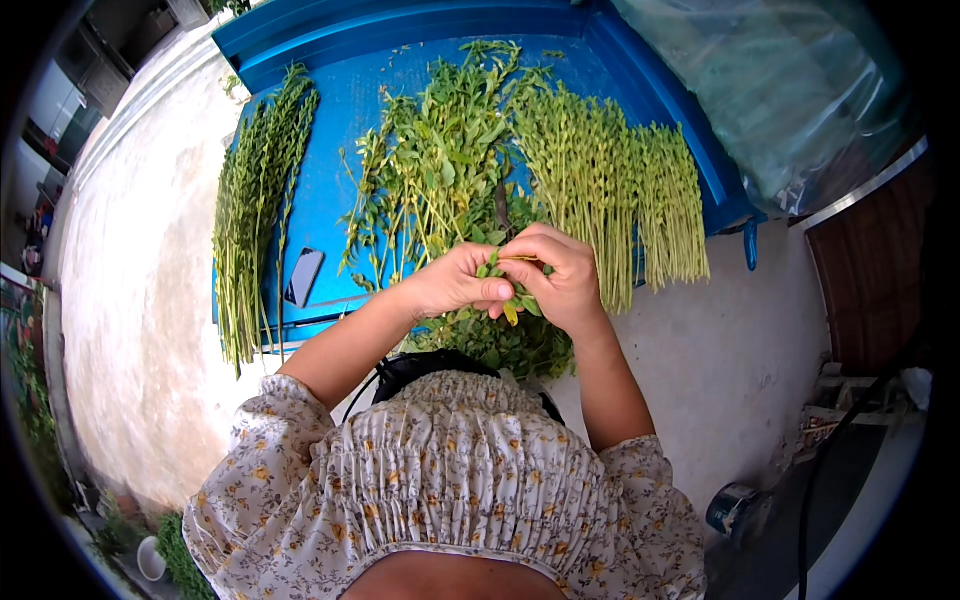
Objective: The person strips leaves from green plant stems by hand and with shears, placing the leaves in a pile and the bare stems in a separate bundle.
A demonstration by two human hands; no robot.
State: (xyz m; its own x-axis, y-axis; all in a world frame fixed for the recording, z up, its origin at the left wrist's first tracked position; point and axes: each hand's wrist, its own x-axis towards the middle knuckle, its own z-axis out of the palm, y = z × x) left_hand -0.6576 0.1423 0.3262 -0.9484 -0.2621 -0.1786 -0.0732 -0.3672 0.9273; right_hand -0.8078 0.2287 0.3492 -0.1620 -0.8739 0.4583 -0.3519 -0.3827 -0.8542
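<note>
Close together in front of my chest, my left hand point(465, 280) and my right hand point(555, 272) both pinch a leafy green plant stalk point(527, 300). Its leaves, one of them yellow, poke out below and between my fingers; most of the stalk is hidden by the hands. Beyond them a loose heap of leafy stalks point(450, 150) lies on the blue truck bed point(335, 150). To the right of the heap rest stripped-looking stalks with green pods point(590, 170), set side by side in neat rows. Another long bundle of stalks point(260, 190) lies at the left.
A phone point(303, 277) lies on the bed beside the left bundle. Loose leaves point(490, 340) are piled below my hands. Green plastic sheeting point(770, 90) hangs at the upper right. A bucket point(738, 510) stands on the concrete floor at the lower right.
</note>
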